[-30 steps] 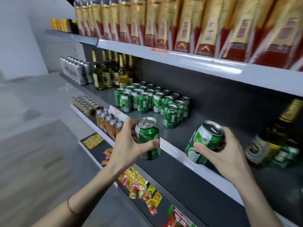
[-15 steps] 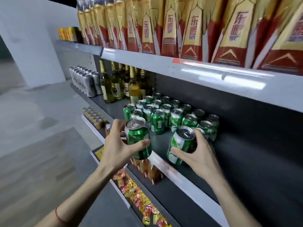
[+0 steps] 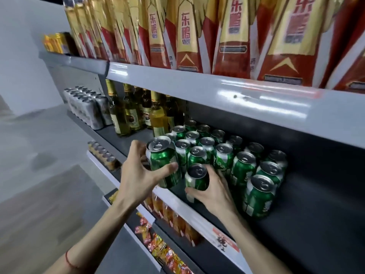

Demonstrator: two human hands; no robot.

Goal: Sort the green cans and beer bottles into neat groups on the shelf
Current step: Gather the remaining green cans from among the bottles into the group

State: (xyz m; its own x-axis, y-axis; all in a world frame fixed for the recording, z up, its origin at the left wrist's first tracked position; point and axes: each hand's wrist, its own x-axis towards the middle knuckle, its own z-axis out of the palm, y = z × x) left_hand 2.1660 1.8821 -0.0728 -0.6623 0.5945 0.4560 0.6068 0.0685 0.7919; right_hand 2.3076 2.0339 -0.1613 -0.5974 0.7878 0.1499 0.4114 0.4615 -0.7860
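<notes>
Green can (image 3: 165, 163) upright, tilted slightly, in left hand (image 3: 136, 175).

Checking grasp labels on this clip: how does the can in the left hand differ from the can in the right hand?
The left hand holds its can tilted and raised, at the left edge of the green can group; the right hand holds its can lower and nearly upright, at the group's front. The left can shows most of its side; the right can is partly covered by fingers. Both are green with silver tops.
</notes>
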